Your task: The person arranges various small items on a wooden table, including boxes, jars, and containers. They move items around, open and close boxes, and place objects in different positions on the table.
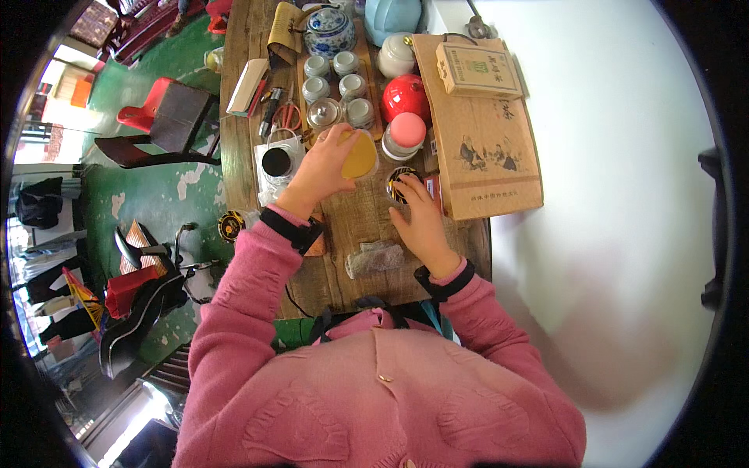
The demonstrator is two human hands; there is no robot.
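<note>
My left hand (324,166) grips a round container with a yellow top (360,154) above the middle of the wooden table (347,226). My right hand (417,222) has its fingers on a black-and-gold lidded jar (398,173); its grip is partly hidden. A pink-lidded jar (407,130) stands just behind that jar. To the left of my left hand, a black round lid (276,162) sits on white material. A crumpled grey cloth (374,259) lies below my hands.
Behind are small lidded jars (317,89), a red pot (402,97), blue-and-white teapot (328,33) and scissors (289,117). A large cardboard box (488,179) occupies the right edge. Another black-and-gold jar (232,225) sits at the left edge. Chairs (140,117) stand beside the table.
</note>
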